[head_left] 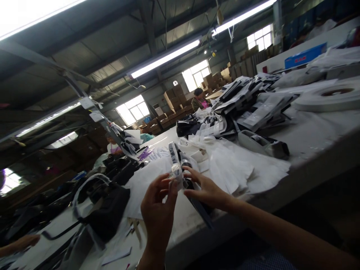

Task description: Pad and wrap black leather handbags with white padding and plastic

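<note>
My left hand (158,210) and my right hand (204,189) are raised together over the near edge of a long white table (309,138). Both pinch a dark strap in a clear plastic sleeve (177,167), which stands up between my fingertips. The strap's dark tail (201,212) hangs down below my right hand toward the table edge. Flat white pieces (233,165) lie just behind my hands.
A heap of packed dark straps (247,101) covers the far right of the table, with a white tape roll (329,98) beyond. Black bags (109,210) lie at the left. Another person's hand (22,243) rests at the far left. Two other people work further back among cardboard boxes (174,97).
</note>
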`<state>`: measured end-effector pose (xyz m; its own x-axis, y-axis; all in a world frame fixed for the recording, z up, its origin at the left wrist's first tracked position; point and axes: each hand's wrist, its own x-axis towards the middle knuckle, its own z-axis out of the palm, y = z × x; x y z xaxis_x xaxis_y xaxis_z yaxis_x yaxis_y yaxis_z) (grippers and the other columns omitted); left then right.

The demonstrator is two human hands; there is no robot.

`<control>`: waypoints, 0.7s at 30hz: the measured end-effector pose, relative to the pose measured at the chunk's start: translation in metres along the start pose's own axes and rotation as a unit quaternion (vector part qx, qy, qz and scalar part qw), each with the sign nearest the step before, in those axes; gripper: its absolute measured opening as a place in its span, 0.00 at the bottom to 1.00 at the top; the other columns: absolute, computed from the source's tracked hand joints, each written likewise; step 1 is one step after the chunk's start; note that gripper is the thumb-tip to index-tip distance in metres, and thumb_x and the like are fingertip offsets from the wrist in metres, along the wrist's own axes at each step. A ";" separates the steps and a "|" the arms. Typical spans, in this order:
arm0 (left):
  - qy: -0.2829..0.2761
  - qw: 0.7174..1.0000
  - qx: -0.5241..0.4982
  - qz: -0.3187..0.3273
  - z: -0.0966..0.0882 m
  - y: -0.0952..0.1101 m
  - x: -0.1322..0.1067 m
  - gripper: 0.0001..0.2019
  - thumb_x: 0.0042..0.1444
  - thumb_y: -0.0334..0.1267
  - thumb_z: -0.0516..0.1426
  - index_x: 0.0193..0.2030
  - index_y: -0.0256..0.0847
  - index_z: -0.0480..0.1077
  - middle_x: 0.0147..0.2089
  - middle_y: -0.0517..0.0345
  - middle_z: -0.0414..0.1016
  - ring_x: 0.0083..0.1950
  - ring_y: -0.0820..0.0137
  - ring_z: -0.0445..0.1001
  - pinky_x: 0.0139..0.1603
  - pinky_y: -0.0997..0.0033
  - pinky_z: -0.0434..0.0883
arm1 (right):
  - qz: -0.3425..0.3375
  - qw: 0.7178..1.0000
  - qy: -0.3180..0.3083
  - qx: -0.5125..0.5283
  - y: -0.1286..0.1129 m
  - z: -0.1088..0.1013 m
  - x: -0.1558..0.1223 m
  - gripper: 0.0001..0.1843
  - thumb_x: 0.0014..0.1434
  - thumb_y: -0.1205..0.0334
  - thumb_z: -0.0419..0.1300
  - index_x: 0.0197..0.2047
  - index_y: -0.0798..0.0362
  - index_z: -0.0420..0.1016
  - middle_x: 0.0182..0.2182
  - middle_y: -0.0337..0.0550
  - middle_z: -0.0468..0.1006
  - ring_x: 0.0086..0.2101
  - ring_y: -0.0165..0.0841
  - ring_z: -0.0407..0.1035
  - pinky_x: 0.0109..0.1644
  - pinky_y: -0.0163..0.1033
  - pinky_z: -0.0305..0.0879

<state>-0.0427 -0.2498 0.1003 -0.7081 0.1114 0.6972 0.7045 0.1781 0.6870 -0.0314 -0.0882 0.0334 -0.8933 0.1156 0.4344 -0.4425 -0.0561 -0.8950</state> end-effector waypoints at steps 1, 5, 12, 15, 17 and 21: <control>-0.005 0.999 0.026 0.036 0.001 0.006 -0.003 0.15 0.54 0.39 0.66 0.48 0.42 0.74 0.37 0.57 0.80 0.35 0.70 0.80 0.34 0.76 0.79 | -0.025 0.998 -0.009 -0.048 0.001 0.003 0.000 0.45 0.52 0.59 0.70 0.70 0.49 0.58 0.55 0.48 0.77 0.57 0.44 0.68 0.63 0.51 0.61; -0.073 0.968 0.115 0.209 0.010 0.017 -0.033 0.12 0.55 0.28 0.63 0.45 0.46 0.75 0.35 0.61 0.80 0.32 0.72 0.79 0.36 0.75 0.79 | -0.064 0.992 0.023 -0.106 0.012 0.012 0.001 0.38 0.59 0.64 0.59 0.71 0.50 0.56 0.46 0.45 0.81 0.49 0.43 0.74 0.57 0.49 0.68; -0.111 0.976 0.089 0.164 0.001 -0.026 -0.076 0.09 0.56 0.28 0.62 0.41 0.46 0.75 0.33 0.61 0.79 0.33 0.72 0.78 0.36 0.75 0.78 | -0.057 0.994 0.034 -0.089 0.024 0.016 0.005 0.33 0.61 0.60 0.59 0.69 0.49 0.62 0.45 0.42 0.82 0.44 0.42 0.76 0.52 0.45 0.71; -0.012 0.999 0.049 -0.015 -0.019 -0.048 -0.076 0.09 0.56 0.39 0.65 0.43 0.44 0.75 0.38 0.58 0.79 0.36 0.69 0.80 0.38 0.73 0.78 | -0.070 0.990 0.016 -0.120 0.019 0.010 0.006 0.30 0.60 0.59 0.61 0.65 0.48 0.67 0.48 0.44 0.82 0.51 0.45 0.75 0.58 0.49 0.68; 0.011 0.992 0.002 -0.125 -0.026 -0.063 -0.078 0.20 0.55 0.46 0.65 0.54 0.45 0.72 0.43 0.54 0.79 0.41 0.67 0.80 0.40 0.72 0.79 | -0.082 0.987 -0.001 -0.135 0.021 0.005 0.002 0.30 0.59 0.59 0.63 0.65 0.48 0.68 0.54 0.46 0.78 0.56 0.46 0.71 0.63 0.51 0.64; -0.019 0.971 -0.094 -0.220 -0.016 -0.099 -0.091 0.42 0.54 0.58 0.63 0.71 0.49 0.53 0.66 0.41 0.65 0.65 0.56 0.69 0.57 0.59 0.74 | -0.073 0.981 0.044 -0.174 0.050 -0.002 -0.019 0.33 0.63 0.53 0.59 0.69 0.49 0.60 0.67 0.49 0.63 0.66 0.44 0.56 0.71 0.53 0.51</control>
<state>-0.0479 -0.2931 -0.0280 -0.9411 0.1025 0.3221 0.3271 0.0360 0.9443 -0.0362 -0.0912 -0.0202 -0.8050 0.1837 0.5641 -0.4982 0.3070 -0.8109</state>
